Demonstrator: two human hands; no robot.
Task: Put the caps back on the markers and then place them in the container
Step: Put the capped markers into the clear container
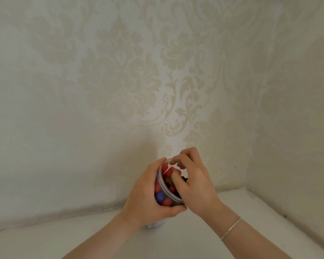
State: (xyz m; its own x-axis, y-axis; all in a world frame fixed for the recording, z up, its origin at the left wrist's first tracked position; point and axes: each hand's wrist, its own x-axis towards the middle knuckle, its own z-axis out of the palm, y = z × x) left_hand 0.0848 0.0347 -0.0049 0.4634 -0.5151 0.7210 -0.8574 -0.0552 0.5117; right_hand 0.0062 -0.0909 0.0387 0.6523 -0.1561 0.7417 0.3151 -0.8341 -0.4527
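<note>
Clear plastic container [162, 191], tilted above the white counter [195, 240], is sitting in my left hand [148, 197], fingers curling round it; my right hand's [193, 182] curled fingers are reaching among the capped markers [169, 174] inside.

Container [162, 186] — clear glossy plastic, smooth wall, colours showing through. Marker caps [166, 201] inside look matt plastic, red and blue. Wallpaper [120, 81] is matt, cream, with a faint raised-looking damask pattern. Counter [176, 238] — smooth, matt white. Bracelet [231, 228] thin, shiny metal.
</note>
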